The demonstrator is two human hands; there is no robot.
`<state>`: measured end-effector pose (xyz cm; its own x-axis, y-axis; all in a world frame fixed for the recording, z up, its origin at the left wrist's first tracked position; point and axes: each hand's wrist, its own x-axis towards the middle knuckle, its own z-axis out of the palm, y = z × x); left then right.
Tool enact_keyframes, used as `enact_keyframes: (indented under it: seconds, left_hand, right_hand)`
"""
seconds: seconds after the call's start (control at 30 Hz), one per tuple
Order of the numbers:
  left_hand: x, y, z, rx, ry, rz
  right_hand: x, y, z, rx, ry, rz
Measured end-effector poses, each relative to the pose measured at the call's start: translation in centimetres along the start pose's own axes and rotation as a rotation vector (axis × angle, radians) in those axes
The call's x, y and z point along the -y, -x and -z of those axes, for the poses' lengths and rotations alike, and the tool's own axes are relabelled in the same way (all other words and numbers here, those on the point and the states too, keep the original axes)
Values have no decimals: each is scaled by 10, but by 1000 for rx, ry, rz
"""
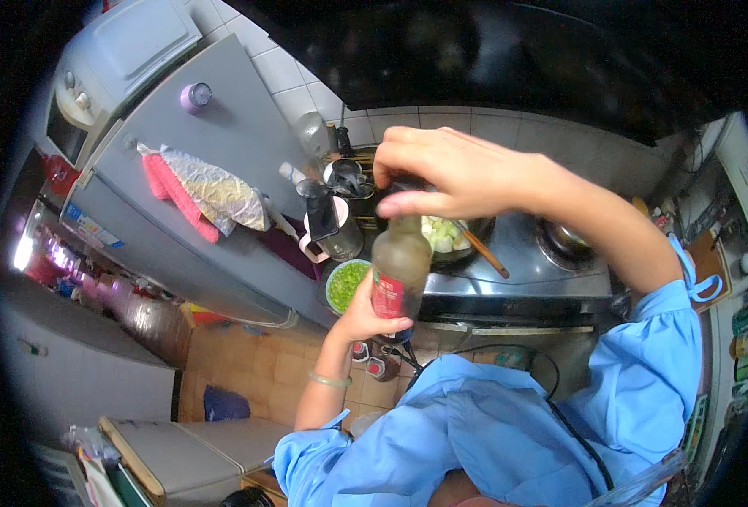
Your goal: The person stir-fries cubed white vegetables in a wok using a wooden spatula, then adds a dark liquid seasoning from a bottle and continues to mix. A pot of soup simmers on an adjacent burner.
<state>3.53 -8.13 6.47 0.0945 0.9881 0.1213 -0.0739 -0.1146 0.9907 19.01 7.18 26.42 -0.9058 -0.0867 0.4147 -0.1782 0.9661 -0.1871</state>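
My left hand [364, 317] is wrapped around the lower body of a glass bottle [405, 253] with a red label, held upright in front of me. At its top, the thumb and fingers of my right hand [440, 174] close around the dark bottle cap [405, 184], which they partly hide. Behind the bottle, a wok [475, 237] on the stove holds pale green chopped vegetables [443, 234]. A utensil's wooden handle [486, 253] sticks out over the wok's rim. Left of the bottle is a bowl of chopped green onions [347, 286].
A gas stove [513, 279] has a second burner [561, 244] at right. Beside the grey refrigerator [222, 158] stand a jug [342, 237] and utensil containers [345, 177]. The dark range hood [475, 63] hangs above. Red-capped bottles [381, 367] stand on the floor.
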Motion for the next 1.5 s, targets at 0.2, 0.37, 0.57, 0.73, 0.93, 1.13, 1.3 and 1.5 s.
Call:
enact_keyframes:
  seconds: [0.2, 0.37, 0.57, 0.73, 0.93, 1.13, 1.3, 1.5]
  left_hand:
    - [0, 10, 21, 57, 120, -15]
    - [4, 17, 36, 93, 81, -19]
    - [1, 22, 42, 183, 25, -14]
    - [-1, 29, 36, 183, 106, -5]
    - [2, 33, 29, 147, 88, 41]
    - [-8, 41, 15, 48, -4, -14]
    - [-27, 43, 2, -6, -200, -114]
    - [-33, 47, -4, -75, -458, -185]
  right_hand:
    - [12, -6, -2, 116, 315, 7]
    - [24, -12, -8, 156, 379, 9]
    - [31, -9, -13, 192, 308, 66]
    - [27, -4, -15, 222, 217, 46]
    - [20, 1, -16, 278, 143, 35]
    - [17, 7, -20, 235, 53, 111]
    - [42, 5, -14, 245, -92, -171]
    - [38, 7, -31, 7, -169, 40]
